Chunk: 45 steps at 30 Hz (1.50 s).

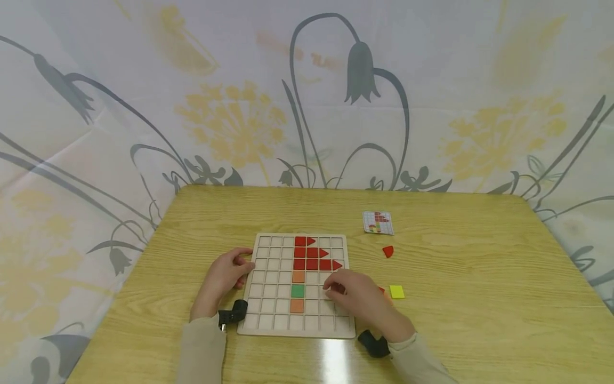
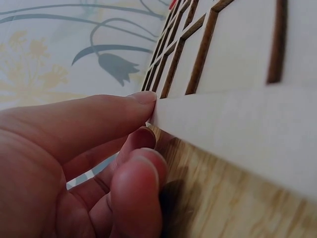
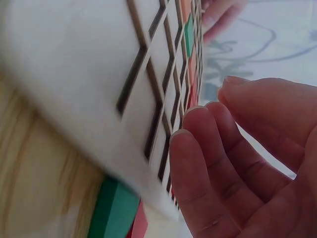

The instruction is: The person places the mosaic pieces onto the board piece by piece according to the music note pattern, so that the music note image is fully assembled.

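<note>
6 red squares [image 1: 312, 264] and 3 red pointed tiles [image 1: 337, 265] sit in 3 rows at the far end of my gridded board [image 1: 274, 290] in the head view. Nearer to me, in 1 column, come 2 orange squares [image 1: 298, 276] with 1 green square [image 1: 298, 290] between them. The board lies on the bench [image 1: 479, 277]. My left hand [image 1: 225, 274] holds its left edge, fingers bent. My right hand [image 1: 361, 298] is over its right side, fingers loosely curved, with nothing visible in its hold. To the right of the board lie a small printed card [image 1: 378, 222], a red quarter-round piece [image 1: 388, 251] just nearer to me, and a yellow square [image 1: 396, 292] close beside my right hand.

In the left wrist view, my thumb tip touches the board's edge while the other fingers curl beside it; how firmly I grip I cannot tell.

In the right wrist view, my thumb stands a little apart from the fingertips, nothing visible between them. I cannot tell whether any fingertip touches the board. 1 green piece [image 3: 114, 210] lies just beside its edge.
</note>
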Available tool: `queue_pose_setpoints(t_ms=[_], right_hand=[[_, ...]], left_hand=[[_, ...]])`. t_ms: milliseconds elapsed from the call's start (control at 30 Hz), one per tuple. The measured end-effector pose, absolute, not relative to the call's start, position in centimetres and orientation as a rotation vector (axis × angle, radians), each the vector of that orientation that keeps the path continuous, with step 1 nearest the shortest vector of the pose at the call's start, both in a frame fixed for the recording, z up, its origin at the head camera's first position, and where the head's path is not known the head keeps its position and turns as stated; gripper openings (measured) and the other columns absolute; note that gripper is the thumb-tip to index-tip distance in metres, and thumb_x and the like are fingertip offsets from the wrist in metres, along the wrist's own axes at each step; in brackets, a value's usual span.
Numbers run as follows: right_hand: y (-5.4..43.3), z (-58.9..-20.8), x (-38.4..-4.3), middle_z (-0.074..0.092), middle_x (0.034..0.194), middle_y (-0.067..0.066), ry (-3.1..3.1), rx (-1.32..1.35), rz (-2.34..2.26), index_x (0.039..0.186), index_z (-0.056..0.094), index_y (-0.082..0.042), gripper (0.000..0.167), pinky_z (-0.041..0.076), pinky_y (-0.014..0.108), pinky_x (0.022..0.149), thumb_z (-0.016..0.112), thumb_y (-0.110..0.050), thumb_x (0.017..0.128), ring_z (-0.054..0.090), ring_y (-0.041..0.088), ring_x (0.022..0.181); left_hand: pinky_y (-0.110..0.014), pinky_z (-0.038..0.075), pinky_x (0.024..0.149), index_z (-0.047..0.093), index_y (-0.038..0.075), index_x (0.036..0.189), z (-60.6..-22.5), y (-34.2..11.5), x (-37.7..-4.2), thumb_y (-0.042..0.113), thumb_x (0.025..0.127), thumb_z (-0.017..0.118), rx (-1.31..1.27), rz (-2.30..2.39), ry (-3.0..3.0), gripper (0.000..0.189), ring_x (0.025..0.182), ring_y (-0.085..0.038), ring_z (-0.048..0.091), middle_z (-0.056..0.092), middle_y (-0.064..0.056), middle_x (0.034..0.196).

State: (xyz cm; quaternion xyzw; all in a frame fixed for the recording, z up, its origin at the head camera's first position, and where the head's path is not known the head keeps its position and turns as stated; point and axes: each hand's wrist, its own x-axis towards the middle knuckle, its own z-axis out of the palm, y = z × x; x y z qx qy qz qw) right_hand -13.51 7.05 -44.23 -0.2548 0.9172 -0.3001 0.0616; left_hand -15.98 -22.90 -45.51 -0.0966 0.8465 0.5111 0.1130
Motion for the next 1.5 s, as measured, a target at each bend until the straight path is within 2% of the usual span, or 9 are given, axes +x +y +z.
queue_pose_setpoints(t_ms=[267,467,700,1033,1300,1500], right_hand=[[9.6,-43.9,-13.7,0.055,0.083,-0.015,2.806,-0.691,-0.915,0.089,0.065,-0.02,0.007,0.043,0.023,0.065,0.065,-0.019,0.082,0.048,0.003,0.071],[11.5,-43.7,-14.0,0.055,0.081,-0.014,2.816,-0.563,-0.934,0.089,0.065,-0.021,0.008,0.044,0.026,0.067,0.066,-0.02,0.081,0.049,0.004,0.071],[13.0,-44.1,-14.1,0.055,0.081,-0.014,2.842,-0.575,-0.894,0.089,0.065,-0.021,0.009,0.045,0.026,0.067,0.067,-0.019,0.08,0.05,0.003,0.072],[13.4,-44.6,-13.9,0.052,0.08,-0.014,2.85,-0.604,-0.838,0.094,0.067,-0.019,0.014,0.04,0.022,0.059,0.066,-0.019,0.081,0.045,0.003,0.068],[12.9,-45.0,-14.0,0.051,0.089,-0.008,2.802,-0.657,-0.789,0.102,0.068,-0.017,0.022,0.04,0.021,0.058,0.066,-0.018,0.081,0.044,0.004,0.069],[12.5,-45.1,-14.0,0.049,0.084,-0.009,2.812,-0.636,-0.794,0.097,0.066,-0.017,0.019,0.038,0.021,0.057,0.069,-0.018,0.078,0.044,0.007,0.068]], left_hand=[[-0.027,0.044,0.047,0.051,0.012,0.123,-45.8,-23.0,-15.9,0.014,0.084,0.061,-0.275,1.488,2.485,0.04,0.051,-0.014,0.047,0.051,-0.008,0.086],[-0.028,0.044,0.047,0.051,0.012,0.123,-45.8,-23.0,-15.9,0.016,0.085,0.061,-0.262,1.495,2.49,0.04,0.051,-0.014,0.046,0.051,-0.008,0.087],[-0.028,0.045,0.047,0.051,0.011,0.122,-45.9,-23.2,-15.7,0.014,0.084,0.061,-0.296,1.488,2.497,0.039,0.052,-0.015,0.048,0.052,-0.008,0.087],[-0.028,0.045,0.047,0.051,0.013,0.123,-46.0,-23.1,-15.7,0.016,0.085,0.061,-0.277,1.482,2.498,0.04,0.053,-0.015,0.048,0.05,-0.008,0.089],[-0.028,0.045,0.048,0.051,0.012,0.123,-45.9,-23.0,-15.9,0.016,0.085,0.061,-0.272,1.485,2.501,0.039,0.053,-0.015,0.048,0.051,-0.008,0.088],[-0.028,0.045,0.048,0.051,0.013,0.123,-46.0,-23.2,-16.1,0.018,0.085,0.061,-0.262,1.478,2.504,0.04,0.054,-0.015,0.048,0.05,-0.008,0.089]])
